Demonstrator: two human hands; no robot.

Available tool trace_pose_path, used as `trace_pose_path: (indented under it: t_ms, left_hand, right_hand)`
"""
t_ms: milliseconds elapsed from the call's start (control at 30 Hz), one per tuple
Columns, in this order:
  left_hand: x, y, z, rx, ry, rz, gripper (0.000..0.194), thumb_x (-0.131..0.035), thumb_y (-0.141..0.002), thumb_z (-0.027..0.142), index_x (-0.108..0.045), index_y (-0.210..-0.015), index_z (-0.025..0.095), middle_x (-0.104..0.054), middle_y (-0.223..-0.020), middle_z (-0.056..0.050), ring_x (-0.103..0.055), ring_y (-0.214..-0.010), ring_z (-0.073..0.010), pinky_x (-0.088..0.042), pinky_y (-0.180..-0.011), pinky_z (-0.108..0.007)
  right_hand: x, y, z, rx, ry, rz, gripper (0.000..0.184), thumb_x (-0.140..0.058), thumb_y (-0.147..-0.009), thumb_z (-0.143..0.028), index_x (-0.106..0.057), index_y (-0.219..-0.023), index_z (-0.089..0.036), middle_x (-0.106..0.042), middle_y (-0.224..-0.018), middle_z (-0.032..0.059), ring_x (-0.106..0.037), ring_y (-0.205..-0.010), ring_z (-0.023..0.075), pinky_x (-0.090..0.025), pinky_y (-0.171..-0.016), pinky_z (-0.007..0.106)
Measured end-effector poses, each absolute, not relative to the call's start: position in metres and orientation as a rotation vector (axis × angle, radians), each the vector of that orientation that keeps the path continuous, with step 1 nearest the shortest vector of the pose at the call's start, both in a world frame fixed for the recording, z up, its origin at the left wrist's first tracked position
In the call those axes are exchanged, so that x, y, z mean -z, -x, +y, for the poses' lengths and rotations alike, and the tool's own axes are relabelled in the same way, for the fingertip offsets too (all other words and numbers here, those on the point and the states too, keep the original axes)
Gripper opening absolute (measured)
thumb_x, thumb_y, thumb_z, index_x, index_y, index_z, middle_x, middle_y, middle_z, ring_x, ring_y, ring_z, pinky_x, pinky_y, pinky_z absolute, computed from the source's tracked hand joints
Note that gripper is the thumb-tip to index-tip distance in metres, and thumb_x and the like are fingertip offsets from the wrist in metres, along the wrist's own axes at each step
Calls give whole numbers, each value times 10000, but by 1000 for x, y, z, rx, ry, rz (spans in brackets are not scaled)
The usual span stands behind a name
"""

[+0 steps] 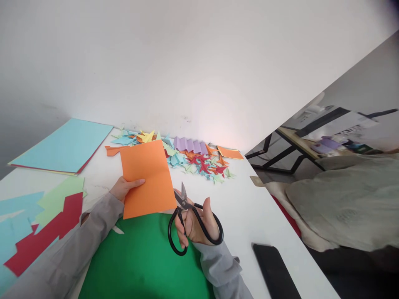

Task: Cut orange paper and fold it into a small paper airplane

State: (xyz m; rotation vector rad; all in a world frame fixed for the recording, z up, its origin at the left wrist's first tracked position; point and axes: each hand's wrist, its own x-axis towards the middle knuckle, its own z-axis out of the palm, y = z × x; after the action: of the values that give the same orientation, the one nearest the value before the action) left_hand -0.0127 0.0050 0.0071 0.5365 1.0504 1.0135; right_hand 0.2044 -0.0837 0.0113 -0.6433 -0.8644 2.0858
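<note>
A sheet of orange paper [148, 174] is held up in my left hand [127, 187], the thumb lying across its front and the other fingers hidden behind. In my right hand [199, 222] is a pair of scissors [183, 203] with black loop handles, fingers and thumb through the loops. The blades stand apart, with their tips pointing up, right at the lower right corner of the orange paper. Below both hands lies a green surface [146, 257] at the table's near side.
Folded paper shapes [202, 164] in several colours lie along the wall, with a pleated purple paper [190, 145] among them. Large blue sheets [65, 145] are stacked at left, above cut red paper [46, 234]. A black phone-like object [276, 270] rests near the right edge of the white table [240, 207].
</note>
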Motion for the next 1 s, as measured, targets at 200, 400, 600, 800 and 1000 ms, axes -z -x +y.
trace_pose_path:
  t_ms: [200, 400, 600, 800, 1000]
  left_hand:
    - [-6, 15, 6, -1018, -543, 1064, 465, -778, -485, 124, -635, -928, 108, -700, -890, -117, -666, -772, -278, -576, -651, -362]
    - [-5, 10, 1, -961, -555, 1020, 535, -797, -470, 149, -623, -975, 113, -692, -927, -124, -662, -798, -285, -568, -672, -374]
    - [-7, 4, -4, -931, -560, 1011, 551, -807, -463, 171, -631, -981, 115, -683, -960, -132, -658, -810, -285, -558, -702, -387]
    - [-6, 2, -4, -955, -558, 1024, 538, -812, -448, 175, -639, -953, 117, -681, -967, -126, -657, -814, -282, -557, -705, -385]
    - [-6, 2, -3, -941, -563, 1021, 525, -804, -465, 170, -635, -959, 119, -681, -965, -126, -661, -804, -280, -559, -708, -390]
  right_hand:
    - [-13, -209, -82, -2189, 614, -866, 889, 132, -658, -751, 26, -1391, -259, -584, -585, -2, -523, -379, 149, -354, -373, 241]
    - [-8, -209, -82, -2206, 511, -855, 844, 115, -677, -742, -16, -1372, -280, -596, -607, -3, -533, -381, 148, -353, -377, 231]
    - [-3, -207, -82, -2173, 493, -842, 836, 119, -691, -729, -119, -1334, -251, -614, -619, 9, -544, -383, 156, -401, -377, 258]
    - [-2, -205, -82, -2115, 561, -843, 843, 120, -692, -730, -117, -1340, -245, -611, -609, 5, -545, -376, 156, -411, -377, 265]
    - [-4, -203, -83, -2039, 652, -882, 888, 40, -670, -781, -81, -1376, -256, -594, -596, -3, -528, -376, 157, -422, -398, 295]
